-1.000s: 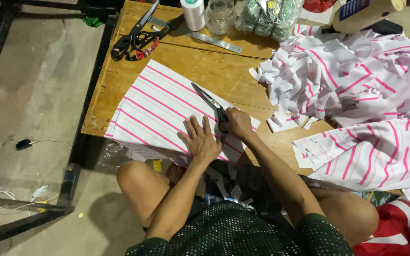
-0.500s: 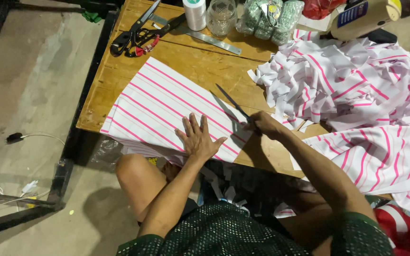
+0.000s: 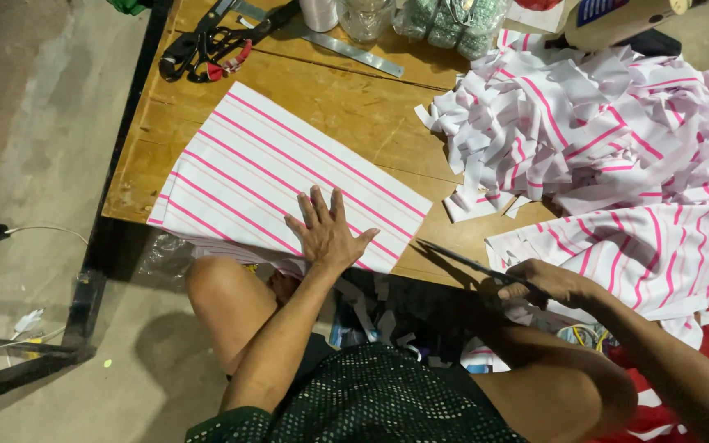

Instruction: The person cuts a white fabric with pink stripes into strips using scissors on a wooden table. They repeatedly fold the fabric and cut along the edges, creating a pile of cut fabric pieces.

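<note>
Lower centre: left hand spread flat on striped fabric.
Right hand grips scissors, blades pointing upper left; glass jar contents unclear.

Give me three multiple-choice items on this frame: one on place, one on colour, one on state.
1. Where does the left hand rest?
A. flat on the striped cloth on the table
B. on the glass jar
C. on the floor

2. What colour are the stripes on that cloth?
A. blue
B. pink
C. green

3. What is the state of the right hand?
A. open and empty
B. closed on the scissors, off the near edge of the table
C. flat on the heap of scraps

Answers:
1 A, the palm and spread fingers lie on the cloth.
2 B, pink lines run across white fabric.
3 B, the fingers wrap the handles and the blades point toward the cloth.
</note>
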